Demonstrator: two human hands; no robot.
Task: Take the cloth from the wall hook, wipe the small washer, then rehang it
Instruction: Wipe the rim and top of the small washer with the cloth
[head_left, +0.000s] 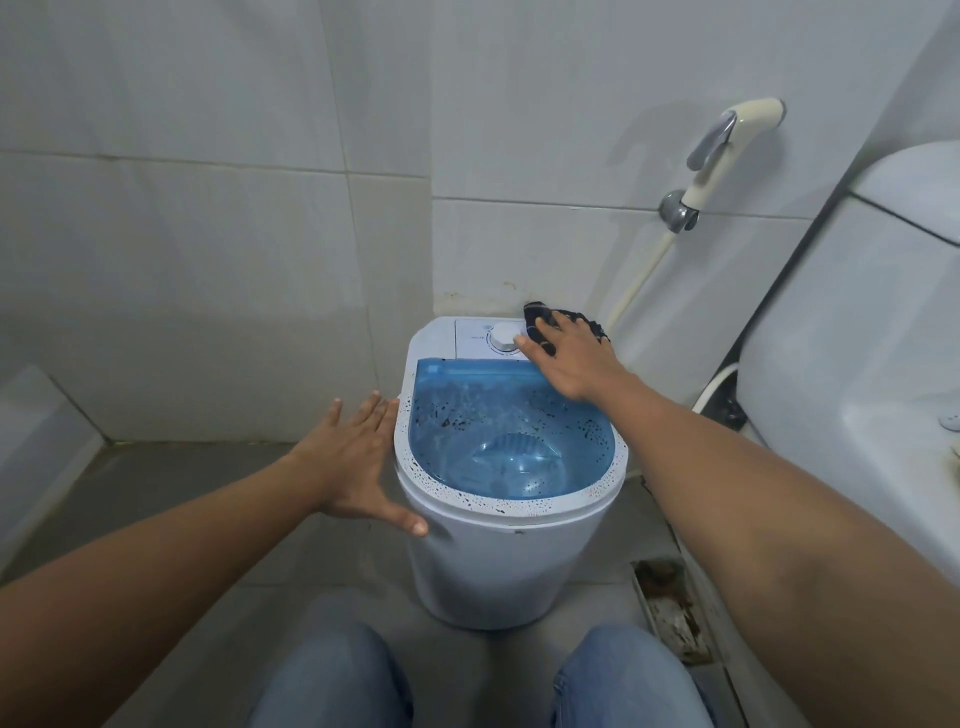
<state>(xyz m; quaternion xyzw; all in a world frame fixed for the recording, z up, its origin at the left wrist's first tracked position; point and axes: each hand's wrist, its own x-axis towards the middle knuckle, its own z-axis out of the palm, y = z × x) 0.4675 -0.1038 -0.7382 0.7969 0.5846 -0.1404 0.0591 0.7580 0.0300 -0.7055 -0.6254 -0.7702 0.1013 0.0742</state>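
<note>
A small white washer with a translucent blue lid stands on the floor in the wall corner, its rim speckled with dark spots. My right hand presses a dark cloth flat onto the washer's back right top, beside the white dial. Most of the cloth is hidden under the hand. My left hand rests open against the washer's left side, fingers spread, thumb on the front wall. No wall hook is in view.
A bidet sprayer hangs on the tiled wall at upper right, its hose running down behind the washer. A white toilet tank fills the right side. A rusty floor drain lies right of the washer. My knees are at the bottom.
</note>
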